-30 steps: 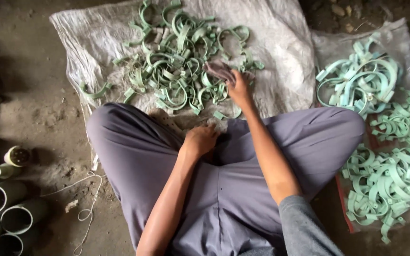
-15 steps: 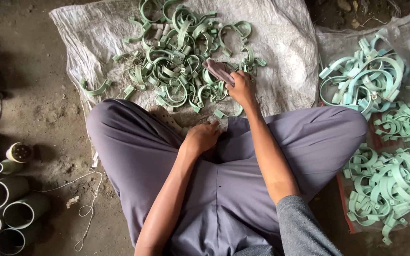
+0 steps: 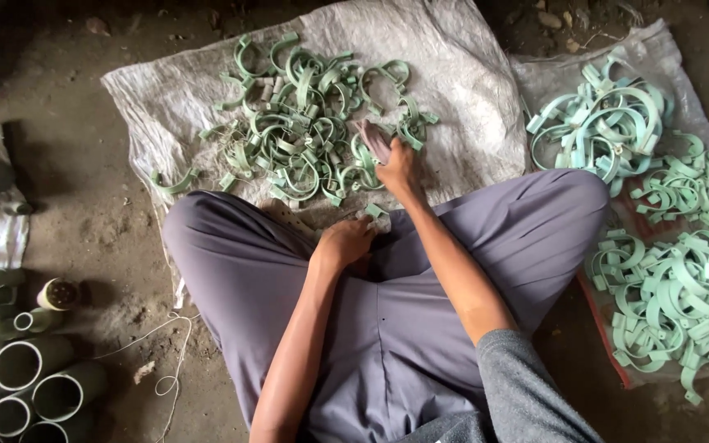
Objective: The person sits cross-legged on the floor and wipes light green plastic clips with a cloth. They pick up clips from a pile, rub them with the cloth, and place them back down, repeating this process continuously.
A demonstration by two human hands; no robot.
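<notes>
Right hand: the right hand (image 3: 401, 168) is closed around a greyish-pink cloth (image 3: 373, 138), at the near edge of the clip pile.
Left hand: the left hand (image 3: 346, 240) rests between the crossed legs, fingers curled in; whether it holds anything cannot be told.
Cloth: it sticks out above the right hand's fingers and lies against the green clips.
Clip pile: a heap of dull green plastic clips (image 3: 301, 127) lies on a white sack (image 3: 461, 82) spread on the floor, just in front of the knees.
Stray clip: 1 clip (image 3: 174, 184) lies apart at the sack's left edge.
Finished side: paler green clips (image 3: 666, 287) are heaped on a second sack (image 3: 658, 49) to the right.
Pipes: grey pipes (image 3: 18, 365) lie stacked at the lower left, ends facing up.
String: a thin white string (image 3: 170, 361) loops on the dirt floor beside the left knee.
</notes>
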